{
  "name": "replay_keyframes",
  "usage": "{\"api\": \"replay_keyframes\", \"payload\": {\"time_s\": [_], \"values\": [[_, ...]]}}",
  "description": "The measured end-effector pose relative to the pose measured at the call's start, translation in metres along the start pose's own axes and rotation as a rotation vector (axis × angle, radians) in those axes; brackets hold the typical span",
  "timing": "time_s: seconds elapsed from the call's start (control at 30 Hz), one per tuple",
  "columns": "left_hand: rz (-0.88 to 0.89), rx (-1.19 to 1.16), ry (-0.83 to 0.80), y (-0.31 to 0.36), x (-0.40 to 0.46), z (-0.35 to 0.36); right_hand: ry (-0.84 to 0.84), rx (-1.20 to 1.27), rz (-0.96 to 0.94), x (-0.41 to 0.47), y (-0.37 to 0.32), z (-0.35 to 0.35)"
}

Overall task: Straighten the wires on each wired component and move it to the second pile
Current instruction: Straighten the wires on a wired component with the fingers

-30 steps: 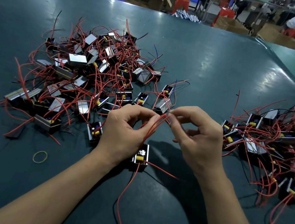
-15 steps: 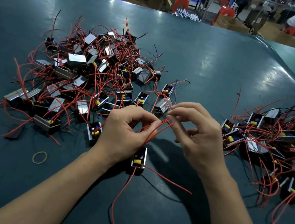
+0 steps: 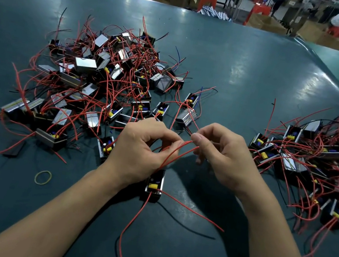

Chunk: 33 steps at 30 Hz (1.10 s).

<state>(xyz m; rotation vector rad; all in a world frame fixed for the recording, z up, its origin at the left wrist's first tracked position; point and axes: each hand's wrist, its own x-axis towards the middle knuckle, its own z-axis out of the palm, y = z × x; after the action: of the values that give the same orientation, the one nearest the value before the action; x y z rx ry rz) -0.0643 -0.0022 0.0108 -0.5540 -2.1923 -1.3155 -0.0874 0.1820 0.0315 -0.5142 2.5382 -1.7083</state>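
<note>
Item: wired component (image 3: 154, 184), on tabletop (image 3: 240, 77) under left hand (image 3: 139, 152). I see both hands' fingers pinching red wires (image 3: 179, 152); right hand (image 3: 225, 153) pulling. Risk: hard tug kinks leads, snags unsorted pile (image 3: 104, 86).

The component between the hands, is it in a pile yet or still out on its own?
Out. The component sits apart from both piles, its red wires pinched by the left hand and right hand.

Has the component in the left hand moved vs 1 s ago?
Cannot tell. The component sits at much the same spot relative to the yellow rubber band on the table; any slight drift could be head-camera motion. The left hand holds it.
</note>
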Motion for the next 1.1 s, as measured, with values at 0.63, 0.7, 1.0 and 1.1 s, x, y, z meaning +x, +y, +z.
{"api": "replay_keyframes", "payload": {"time_s": [0.63, 0.7, 1.0, 1.1], "values": [[0.071, 0.228, 0.08, -0.003, -0.001, -0.002, 0.243, -0.553, -0.343, -0.007, -0.008, 0.019], [0.046, 0.195, 0.093, -0.004, 0.0, -0.003, 0.181, -0.528, -0.405, -0.006, -0.007, 0.008], [0.062, 0.124, 0.044, -0.002, -0.001, -0.003, 0.151, -0.437, -0.504, -0.001, 0.001, 0.0], [0.061, 0.087, 0.033, -0.001, -0.001, -0.004, 0.088, -0.325, -0.364, -0.004, 0.001, 0.0]]}}
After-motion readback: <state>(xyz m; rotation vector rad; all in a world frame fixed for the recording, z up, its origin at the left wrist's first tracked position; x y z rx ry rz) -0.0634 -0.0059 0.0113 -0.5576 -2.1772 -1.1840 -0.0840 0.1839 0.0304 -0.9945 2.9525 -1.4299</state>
